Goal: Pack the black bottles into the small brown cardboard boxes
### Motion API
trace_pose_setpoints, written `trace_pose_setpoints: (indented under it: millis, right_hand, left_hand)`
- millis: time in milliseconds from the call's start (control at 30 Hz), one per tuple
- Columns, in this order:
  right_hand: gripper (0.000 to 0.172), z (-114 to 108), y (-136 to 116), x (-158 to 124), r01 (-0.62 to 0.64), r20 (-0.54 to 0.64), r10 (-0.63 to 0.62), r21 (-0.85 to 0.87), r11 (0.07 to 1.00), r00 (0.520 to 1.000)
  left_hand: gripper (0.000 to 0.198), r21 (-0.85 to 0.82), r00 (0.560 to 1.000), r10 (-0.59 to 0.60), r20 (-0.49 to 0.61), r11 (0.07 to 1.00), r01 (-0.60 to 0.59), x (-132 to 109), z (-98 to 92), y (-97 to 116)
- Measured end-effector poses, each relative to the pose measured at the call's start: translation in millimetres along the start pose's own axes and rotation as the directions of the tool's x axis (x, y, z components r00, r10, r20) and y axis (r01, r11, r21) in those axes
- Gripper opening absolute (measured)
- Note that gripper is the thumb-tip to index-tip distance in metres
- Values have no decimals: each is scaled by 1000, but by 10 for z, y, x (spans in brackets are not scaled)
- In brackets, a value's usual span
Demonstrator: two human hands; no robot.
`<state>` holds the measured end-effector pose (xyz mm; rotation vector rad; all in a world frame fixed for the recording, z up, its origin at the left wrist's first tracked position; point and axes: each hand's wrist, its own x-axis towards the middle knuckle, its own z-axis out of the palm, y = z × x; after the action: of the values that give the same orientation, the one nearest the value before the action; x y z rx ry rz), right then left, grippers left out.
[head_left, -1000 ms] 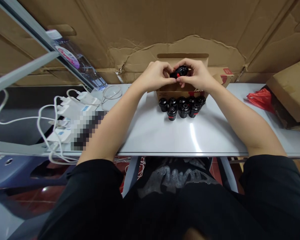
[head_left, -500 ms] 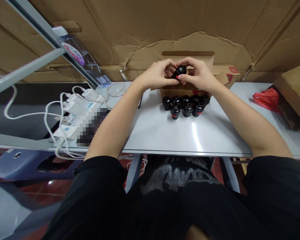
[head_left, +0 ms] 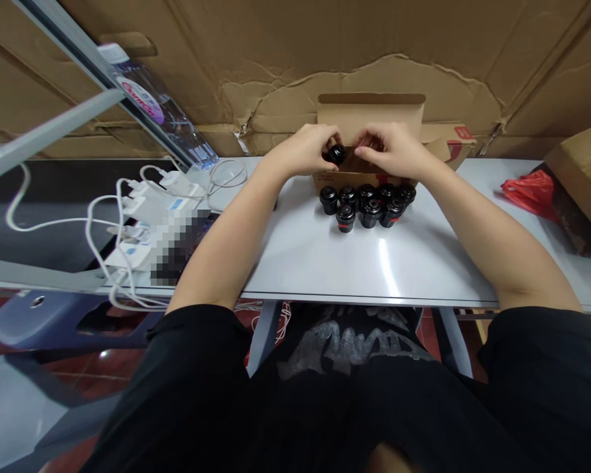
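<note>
My left hand [head_left: 305,150] pinches a small black round part [head_left: 335,154] at the left edge of an open cardboard box [head_left: 371,110]. My right hand [head_left: 391,150] hovers over the box mouth with its fingers curled together; I cannot make out anything in them. Just in front of the box, several black cylindrical parts with red bands [head_left: 367,203] stand in two rows on the white table [head_left: 325,263].
White chargers and cables [head_left: 142,210] lie at the table's left, beside a plastic water bottle [head_left: 157,108]. A red bag [head_left: 526,190] and another cardboard box [head_left: 584,177] sit at the right. Brown cardboard lines the wall behind.
Both hands held one black part together over the box. Now they have separated: the left hand carries the part leftward and down, the right hand stays over the box.
</note>
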<state>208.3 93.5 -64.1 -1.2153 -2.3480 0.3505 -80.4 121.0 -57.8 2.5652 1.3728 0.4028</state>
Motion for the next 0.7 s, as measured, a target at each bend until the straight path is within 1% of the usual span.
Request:
trace_pose_setpoints:
  millis: [100,167,233,467,700]
  right_hand:
    - [40,68,87,29,39,107,-31,-73,997,994]
    - [40,95,102,33,52,132,-38,-103,993,991]
    - [40,98,88,29,62,134,-45,-123,991,990]
    - [37,76,55,30,59,166,-34,-152,987,985]
    - [36,85,65,37,67,185,-45,-114,991,982]
  left_hand:
    - [65,63,997,-53,-50,996,56,47,34,-119]
    - [62,89,995,-86,-57,992,90,58,45,-176]
    - [58,105,993,-110,-36,988,113,55,41,-199]
    - [48,121,989,-136,59,984,128,16,-36,-122]
    - [57,160,981,-150,122,979,130,-8,-132,-59]
